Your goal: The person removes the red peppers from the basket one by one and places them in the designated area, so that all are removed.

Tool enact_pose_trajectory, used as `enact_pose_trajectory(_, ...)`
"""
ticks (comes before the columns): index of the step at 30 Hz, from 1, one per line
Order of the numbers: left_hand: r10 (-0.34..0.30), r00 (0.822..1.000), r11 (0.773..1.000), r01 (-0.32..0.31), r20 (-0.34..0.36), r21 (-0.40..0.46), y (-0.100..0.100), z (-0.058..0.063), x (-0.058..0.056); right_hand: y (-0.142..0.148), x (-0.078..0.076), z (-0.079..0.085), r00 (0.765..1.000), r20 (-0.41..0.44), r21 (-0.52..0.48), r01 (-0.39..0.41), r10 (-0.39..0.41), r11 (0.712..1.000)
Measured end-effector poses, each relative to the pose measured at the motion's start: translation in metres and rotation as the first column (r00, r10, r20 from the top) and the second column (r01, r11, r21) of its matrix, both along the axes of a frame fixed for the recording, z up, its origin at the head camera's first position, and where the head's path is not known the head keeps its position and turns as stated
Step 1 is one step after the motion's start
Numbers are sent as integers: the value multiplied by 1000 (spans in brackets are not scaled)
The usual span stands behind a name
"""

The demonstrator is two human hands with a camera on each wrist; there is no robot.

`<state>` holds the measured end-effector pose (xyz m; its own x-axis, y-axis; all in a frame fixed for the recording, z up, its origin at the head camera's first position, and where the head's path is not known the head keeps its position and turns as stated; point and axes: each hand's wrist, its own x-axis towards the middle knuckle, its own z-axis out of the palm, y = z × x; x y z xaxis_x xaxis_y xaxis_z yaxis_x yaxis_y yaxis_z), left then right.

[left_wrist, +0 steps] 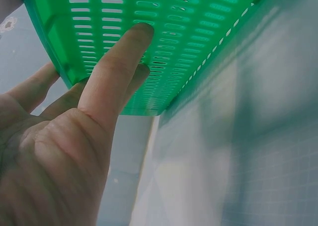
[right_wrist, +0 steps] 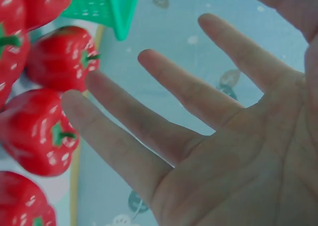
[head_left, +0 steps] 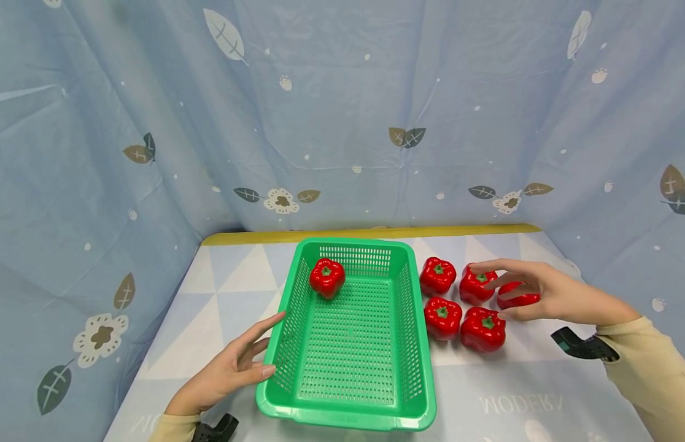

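A green plastic basket [head_left: 350, 419] with slotted walls stands in the middle of the table. One red bell pepper [head_left: 327, 278] sits in its far left corner. My left hand [head_left: 223, 374] touches the basket's left side with thumb and index fingertip at the rim. In the left wrist view, other fingers [left_wrist: 114, 67] lie fairly straight against the slotted outer wall. To the right of the basket, my right hand [head_left: 533, 291] hovers with fingers spread over a group of red bell peppers [head_left: 483, 329]. It partly hides the rightmost pepper [head_left: 518, 299]. Its palm [right_wrist: 238, 171] holds nothing.
The table [head_left: 210, 319] wears a cloth with pale triangles and has a yellow strip [head_left: 364, 233] along its far edge. A blue leaf-patterned curtain [head_left: 342, 110] hangs behind and at both sides. Several peppers stand close together beside the basket's right wall.
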<state>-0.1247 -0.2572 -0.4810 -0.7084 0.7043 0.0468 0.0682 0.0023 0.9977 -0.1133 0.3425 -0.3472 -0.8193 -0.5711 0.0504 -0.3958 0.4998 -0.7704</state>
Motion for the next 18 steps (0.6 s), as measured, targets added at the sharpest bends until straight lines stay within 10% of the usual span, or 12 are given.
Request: enact_pose_trajectory(18, 4, 1000, 1000, -4, 10, -3, 0, 1, 1, -48, -31, 20, 999, 15, -30, -29, 29, 999)
